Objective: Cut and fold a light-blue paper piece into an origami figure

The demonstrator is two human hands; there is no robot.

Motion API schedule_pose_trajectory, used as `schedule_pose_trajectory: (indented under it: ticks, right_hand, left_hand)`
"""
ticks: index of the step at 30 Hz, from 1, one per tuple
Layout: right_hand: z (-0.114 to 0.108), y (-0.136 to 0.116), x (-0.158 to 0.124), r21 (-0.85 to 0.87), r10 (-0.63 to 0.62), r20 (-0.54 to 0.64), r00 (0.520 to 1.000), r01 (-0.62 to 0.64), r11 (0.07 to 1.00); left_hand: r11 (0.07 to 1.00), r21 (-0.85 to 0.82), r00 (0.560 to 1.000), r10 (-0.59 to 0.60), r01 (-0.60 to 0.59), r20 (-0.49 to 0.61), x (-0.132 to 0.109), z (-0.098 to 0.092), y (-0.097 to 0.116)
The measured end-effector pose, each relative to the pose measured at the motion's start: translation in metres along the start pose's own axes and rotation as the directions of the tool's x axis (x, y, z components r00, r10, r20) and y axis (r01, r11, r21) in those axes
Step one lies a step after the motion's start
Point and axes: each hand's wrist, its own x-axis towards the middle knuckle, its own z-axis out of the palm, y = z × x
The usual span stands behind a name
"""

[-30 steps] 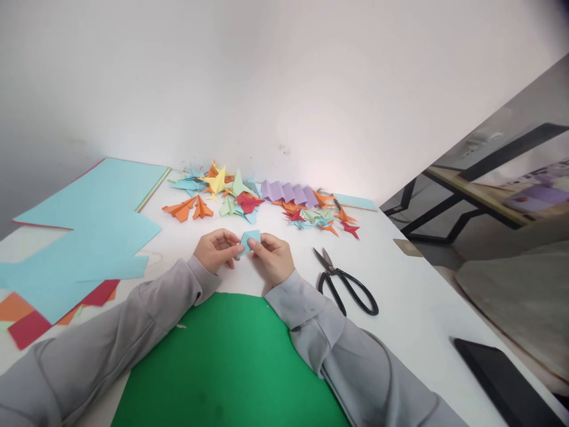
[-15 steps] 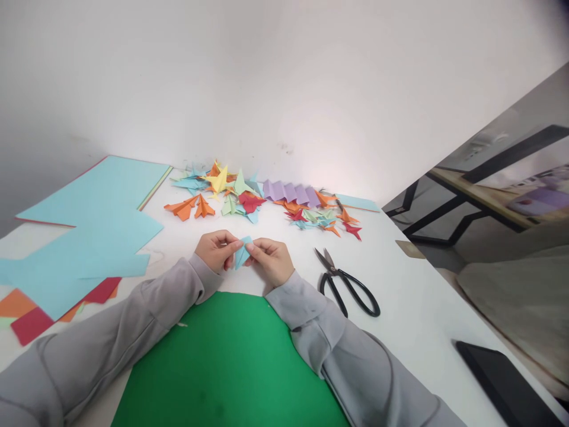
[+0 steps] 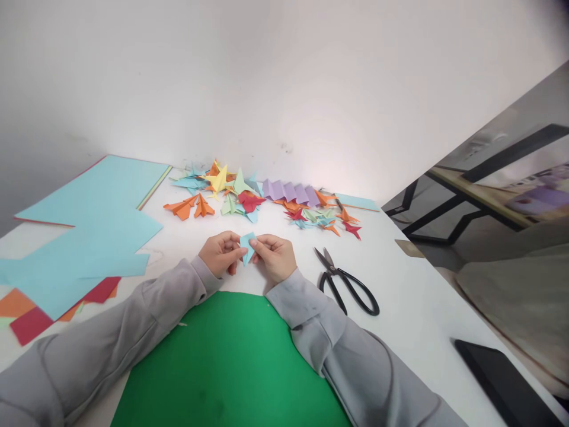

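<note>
Between my two hands is a small folded piece of light blue paper (image 3: 248,248), held just above the table beyond a green sheet (image 3: 231,362). My left hand (image 3: 221,254) pinches its left edge between thumb and fingers. On the other side my right hand (image 3: 276,256) grips it, the thumb lying across its face. The fingers behind the paper are partly hidden. Black-handled scissors (image 3: 347,281) lie with blades parted to the right of my right hand.
Folded paper figures in several colours (image 3: 217,181) lie along the wall, beside a pleated purple strip (image 3: 291,193). Large light blue sheets (image 3: 95,237) cover the left side, with red (image 3: 31,326) and orange pieces under them. A black tablet-like device (image 3: 502,379) lies at the right edge.
The blue paper has turned and shifted slightly right, showing a flatter, wider face. My left hand has moved a little right with it, its fingers now lower on the edge.
</note>
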Motion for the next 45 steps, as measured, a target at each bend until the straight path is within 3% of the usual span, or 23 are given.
schedule_pose_trajectory:
  ticks: [10,17,30,36,42,45]
  right_hand:
    - [-0.0011,-0.0001,-0.0015,-0.021,0.022,0.106,0.994,-0.02,1.0]
    - [-0.0016,0.0005,-0.0007,-0.053,0.002,0.072,0.997,0.002,0.999]
    - [-0.0011,0.0022,0.0004,-0.032,0.022,0.002,1.0,-0.022,0.999]
    - [-0.0014,0.0009,-0.001,-0.013,-0.01,-0.004,1.0,0.01,1.0]
    - [-0.0013,-0.0037,-0.0038,-0.131,-0.081,0.067,0.994,0.089,0.987]
    - [0.0001,-0.0021,-0.0033,-0.136,-0.083,0.047,0.995,0.088,0.987]
  left_hand:
    - [1.0,0.007,1.0,0.016,-0.016,-0.012,-0.0019,0.0004,0.0004]
    - [0.998,0.029,0.998,0.06,-0.06,0.004,-0.0051,0.0005,0.0043]
    - [0.999,0.046,1.0,-0.013,0.014,-0.023,-0.0018,-0.0011,-0.0043]
    - [0.998,0.058,0.999,-0.028,0.03,-0.023,-0.0025,-0.0021,-0.0031]
    - [0.998,0.049,0.998,-0.037,0.04,-0.058,-0.0019,-0.0021,-0.0044]
    - [0.998,0.063,0.997,-0.013,0.018,-0.078,-0.0013,-0.0014,-0.0038]
